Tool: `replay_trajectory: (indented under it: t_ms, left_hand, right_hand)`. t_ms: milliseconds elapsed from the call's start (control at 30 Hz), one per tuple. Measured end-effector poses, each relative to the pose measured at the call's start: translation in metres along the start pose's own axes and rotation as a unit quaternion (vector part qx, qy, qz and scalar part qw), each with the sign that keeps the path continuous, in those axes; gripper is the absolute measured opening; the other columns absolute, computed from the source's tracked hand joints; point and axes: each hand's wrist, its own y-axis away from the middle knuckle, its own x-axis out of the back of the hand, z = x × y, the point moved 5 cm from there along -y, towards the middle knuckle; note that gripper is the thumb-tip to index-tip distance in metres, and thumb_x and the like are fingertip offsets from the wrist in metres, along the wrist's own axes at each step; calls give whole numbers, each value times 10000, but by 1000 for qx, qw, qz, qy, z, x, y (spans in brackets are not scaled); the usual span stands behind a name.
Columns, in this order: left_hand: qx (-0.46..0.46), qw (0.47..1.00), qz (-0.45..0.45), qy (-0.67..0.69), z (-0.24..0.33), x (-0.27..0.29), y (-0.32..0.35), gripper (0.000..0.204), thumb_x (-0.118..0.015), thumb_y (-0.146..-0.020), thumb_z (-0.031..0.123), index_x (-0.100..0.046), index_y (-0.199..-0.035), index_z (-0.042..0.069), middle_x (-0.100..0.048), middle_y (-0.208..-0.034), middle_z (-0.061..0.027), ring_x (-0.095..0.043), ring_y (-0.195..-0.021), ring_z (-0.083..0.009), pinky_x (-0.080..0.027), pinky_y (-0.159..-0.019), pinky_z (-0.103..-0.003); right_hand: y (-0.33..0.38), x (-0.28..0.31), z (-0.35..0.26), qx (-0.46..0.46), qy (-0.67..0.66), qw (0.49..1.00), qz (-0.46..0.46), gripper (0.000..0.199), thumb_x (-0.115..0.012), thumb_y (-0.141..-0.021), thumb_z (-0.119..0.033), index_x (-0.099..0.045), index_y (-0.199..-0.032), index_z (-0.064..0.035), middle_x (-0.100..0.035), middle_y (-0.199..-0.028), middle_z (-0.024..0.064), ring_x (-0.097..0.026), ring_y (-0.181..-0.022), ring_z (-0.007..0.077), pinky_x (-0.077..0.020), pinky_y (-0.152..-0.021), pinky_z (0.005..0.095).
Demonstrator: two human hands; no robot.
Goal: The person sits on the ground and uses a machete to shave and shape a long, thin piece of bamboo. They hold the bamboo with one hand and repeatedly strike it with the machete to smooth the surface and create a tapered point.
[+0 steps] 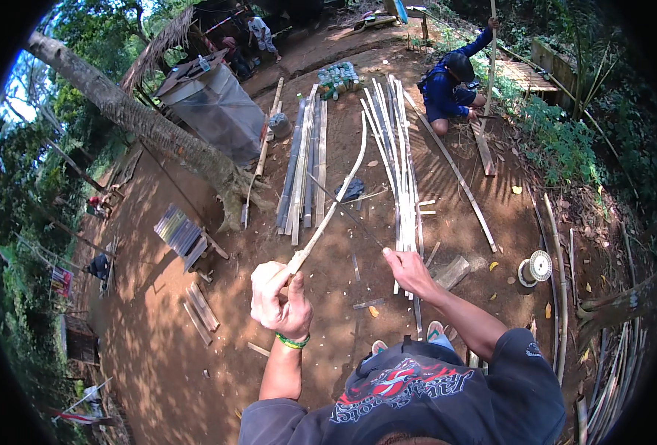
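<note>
Left hand point(281, 300), fist closed around the near end of one long pale stick point(345, 188), a green and yellow band point(292, 342) at the wrist; most of the stick lies outside the grip, running away from the fist, forward and to the right, with a bend toward its far part; right hand point(410, 272), fingers closed on the near end of a thin dark tool point(362, 226), the held end hidden in the fist; the tool points forward and left, its line crossing the stick's well beyond the left fist, contact impossible to tell; wood block point(453, 274), on the ground near the right hand; spool point(540, 265), farther right; pale strips point(404, 163), laid lengthwise ahead; co-worker in blue point(447, 85), crouched beyond, one hand on an upright pole point(491, 52).
</note>
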Motion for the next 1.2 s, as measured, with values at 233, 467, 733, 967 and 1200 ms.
replay_trajectory:
  t_ms: [233, 467, 733, 967, 1200]
  left_hand:
    - [6, 999, 27, 42, 11, 4, 2, 160, -705, -905, 95, -616, -913, -37, -616, -842, -129, -566, -753, -222, -464, -680, -315]
    - [43, 998, 39, 3, -6, 16, 7, 150, -697, -910, 88, -626, -940, -41, -623, -873, -117, -572, -777, -208, -456, -679, -299]
    - [-4, 996, 90, -10, 13, 40, -12, 183, -666, -944, 124, -587, -895, -34, -604, -852, -108, -526, -784, -200, -443, -732, -324]
    - [74, 986, 149, 6, -5, 65, -2, 173, -672, -940, 134, -597, -929, -22, -587, -904, -84, -528, -821, -164, -431, -718, -266]
    - [122, 982, 142, 13, -24, 90, 7, 218, -668, -950, 204, -580, -941, 4, -563, -963, -71, -542, -890, -156, -459, -798, -293]
  right_hand:
    - [12, -13, -27, 176, -78, 981, -6, 449, -550, -972, -358, -598, -739, 23, -542, -626, 248, -558, -558, 428, -409, -524, 449]
    - [-14, -16, -35, 53, -33, 997, -47, 539, -505, -980, -434, -621, -735, 33, -577, -620, 254, -611, -624, 431, -461, -599, 470]
    - [-100, -8, 103, -19, 81, 995, 59, 662, -429, -982, -544, -654, -784, 46, -616, -719, 265, -625, -742, 412, -464, -654, 484]
    - [-43, -37, 12, 42, -31, 998, -18, 623, -453, -1006, -493, -525, -715, 53, -476, -571, 138, -425, -581, 180, -382, -571, 412]
    - [-8, -50, -61, 89, -69, 990, -88, 570, -628, -918, -487, -634, -731, 51, -444, -516, 145, -436, -510, 144, -360, -496, 379]
